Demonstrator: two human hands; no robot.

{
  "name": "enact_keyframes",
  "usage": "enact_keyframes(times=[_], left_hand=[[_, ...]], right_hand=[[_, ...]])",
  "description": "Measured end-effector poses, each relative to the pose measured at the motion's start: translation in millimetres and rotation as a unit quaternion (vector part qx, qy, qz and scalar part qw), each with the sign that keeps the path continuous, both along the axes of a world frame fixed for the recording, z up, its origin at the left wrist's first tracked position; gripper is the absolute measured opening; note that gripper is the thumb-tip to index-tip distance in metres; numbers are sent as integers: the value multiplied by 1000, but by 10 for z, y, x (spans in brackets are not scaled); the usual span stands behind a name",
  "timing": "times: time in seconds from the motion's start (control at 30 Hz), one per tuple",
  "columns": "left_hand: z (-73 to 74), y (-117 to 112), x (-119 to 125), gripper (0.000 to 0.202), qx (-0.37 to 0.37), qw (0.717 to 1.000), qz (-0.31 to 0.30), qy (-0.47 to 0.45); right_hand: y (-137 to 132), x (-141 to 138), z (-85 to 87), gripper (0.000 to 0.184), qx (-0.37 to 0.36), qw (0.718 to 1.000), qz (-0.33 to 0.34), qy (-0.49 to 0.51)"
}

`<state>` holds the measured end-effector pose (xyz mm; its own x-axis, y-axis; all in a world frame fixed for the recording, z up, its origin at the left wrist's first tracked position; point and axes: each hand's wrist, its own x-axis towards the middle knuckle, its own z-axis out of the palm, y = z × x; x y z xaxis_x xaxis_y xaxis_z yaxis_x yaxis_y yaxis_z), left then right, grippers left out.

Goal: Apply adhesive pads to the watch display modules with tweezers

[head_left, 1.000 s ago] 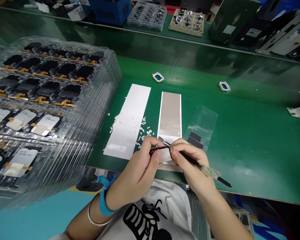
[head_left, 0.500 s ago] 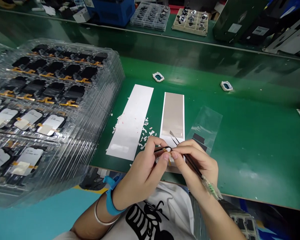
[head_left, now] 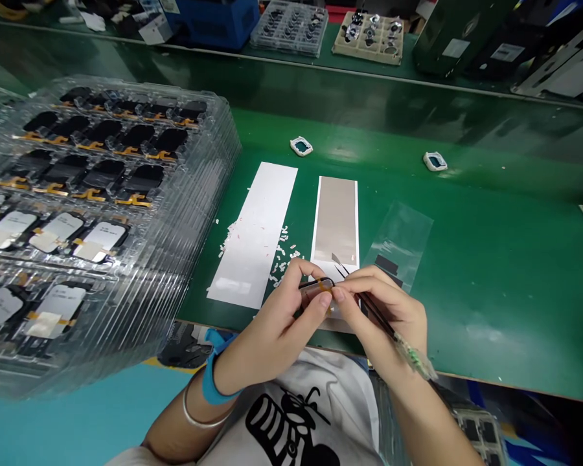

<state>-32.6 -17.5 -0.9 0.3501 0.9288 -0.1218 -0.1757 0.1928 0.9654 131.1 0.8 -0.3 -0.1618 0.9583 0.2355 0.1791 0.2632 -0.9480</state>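
Workbench [head_left: 490, 259], glossy green, under left hand [head_left: 276, 323] and right hand [head_left: 386, 310]; clear trays [head_left: 199, 213] leftward.

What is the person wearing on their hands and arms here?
The left hand and right hand are ungloved, and no sleeves reach the forearms. The left wrist carries a blue wristband with a thin silver bangle just behind it. The right wrist shows nothing worn. Below is a white shirt with a black print.
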Motion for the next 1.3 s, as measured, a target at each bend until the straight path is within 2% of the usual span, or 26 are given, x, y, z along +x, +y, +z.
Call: enact_keyframes(times=[0.13,0.3,0.4,0.47,0.53,0.63,0.73,0.8,0.9,1.0,1.13,1.3], left_hand=[[12,4,-9,15,7,1000,-13,11],[-6,-3,1,14,10,1000,3,-2],[16,21,-13,16,-17,999,-7,-33],[41,38,-22,21,-45,997,-16,-55],[55,44,-14,24,-54,996,-12,-65],[30,23,36,19,-33,997,7,-64],[-37,-11,116,16,-15,997,44,-54],[-81,-30,169,14,-1,996,69,-55],[-120,-45,230,8,22,993,93,-72],[-132,-49,262,8,12,989,106,-106],[-134,-45,273,18,-7,984,108,-143],[-126,-29,266,18,-15,986,104,-128]], right_hand=[[-6,-12,1,9,-9,1000,-4,10],[-4,-8,13,8,-12,1000,8,14],[29,45,38,5,-37,998,25,32],[52,92,54,11,-47,996,12,80],[63,124,60,13,-23,987,-34,155],[37,109,38,10,23,964,-87,250],[-31,22,-14,7,16,952,-94,290],[-78,-47,-57,7,8,949,-108,295],[-129,-127,-118,8,20,948,-164,273],[-160,-178,-155,10,28,945,-206,252],[-182,-229,-159,12,42,944,-201,259],[-177,-235,-157,13,63,948,-213,229]])
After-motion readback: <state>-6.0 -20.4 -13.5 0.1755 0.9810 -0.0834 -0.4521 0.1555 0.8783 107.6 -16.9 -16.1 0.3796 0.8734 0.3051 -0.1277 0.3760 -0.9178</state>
